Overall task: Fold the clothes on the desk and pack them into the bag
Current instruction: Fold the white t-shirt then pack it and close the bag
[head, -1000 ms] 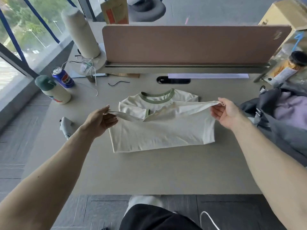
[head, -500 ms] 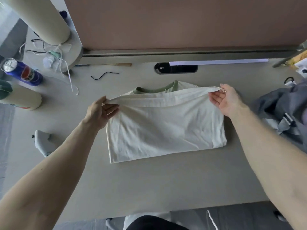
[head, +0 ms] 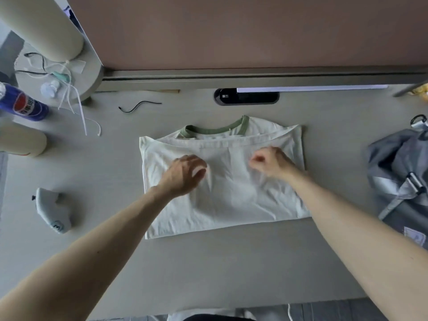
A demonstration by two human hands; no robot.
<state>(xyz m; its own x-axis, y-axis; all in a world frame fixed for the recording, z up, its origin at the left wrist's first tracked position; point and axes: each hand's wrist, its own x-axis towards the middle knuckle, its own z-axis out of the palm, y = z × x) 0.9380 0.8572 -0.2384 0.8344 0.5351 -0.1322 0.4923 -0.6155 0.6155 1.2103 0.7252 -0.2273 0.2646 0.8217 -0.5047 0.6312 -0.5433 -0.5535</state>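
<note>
Looking down through the head camera, I see both hands over the folded T-shirt point(head: 231, 205), which lies flat on the desk point(head: 208, 262) as a cream rectangle. Its hem edge is laid across just short of the green collar point(head: 215, 130), and the collar shows beyond the fingertips of both hands.

My left hand point(head: 185, 174) rests on the left half of the shirt with its fingers fairly straight and spread, not gripping anything. The fingers are blurred, so I read little more. My right hand point(head: 271, 162) sits on the right half, close beside the left, with its fingers curled in toward the palm. Blur keeps me from telling whether it pinches any cloth or holds nothing.

The grey bag point(head: 403, 172) lies well out to the right of the right hand, past the shirt's edge and apart from it, with a strap and buckle showing.

Out to the left of the left hand lies a small grey gadget point(head: 53, 212). Farther away on that side are a cream bottle point(head: 20, 141) and a blue cola can point(head: 23, 105), both lying over. Beyond the hands, a short black cable point(head: 139, 105) and a dark cable port point(head: 246, 96) sit before the brown partition point(head: 231, 31).
</note>
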